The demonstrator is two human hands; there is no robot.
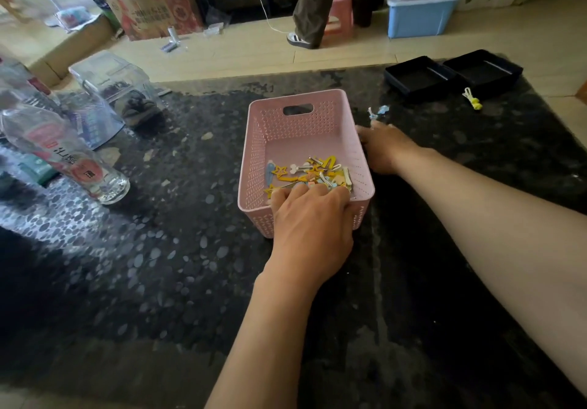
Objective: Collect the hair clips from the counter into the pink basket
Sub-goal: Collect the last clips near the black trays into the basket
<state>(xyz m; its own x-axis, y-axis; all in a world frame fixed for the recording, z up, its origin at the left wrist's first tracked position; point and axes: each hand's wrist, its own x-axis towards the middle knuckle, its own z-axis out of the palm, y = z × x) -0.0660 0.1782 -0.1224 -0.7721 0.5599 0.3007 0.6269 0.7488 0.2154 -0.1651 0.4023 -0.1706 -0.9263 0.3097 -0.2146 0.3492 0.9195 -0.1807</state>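
The pink basket [295, 129] stands on the dark stone counter [158, 250], with several yellow, white and blue hair clips [313, 172] piled at its near end. My left hand [313, 218] lies over the basket's near rim, fingers curled down into the clips; what it holds is hidden. My right hand [386, 149] rests against the basket's right outer wall, fingers closed, and whether it grips anything I cannot tell. A light blue clip [376, 112] lies on the counter just beyond my right hand. A yellow and white clip [472, 98] lies further right.
Two black trays [451, 72] sit at the counter's far right corner. Clear plastic bottles [70, 157] and a clear container [114, 75] crowd the left side. Beyond the counter a person's legs [314, 5], a pink stool [341, 14] and a blue storage box [419, 11] are on the floor.
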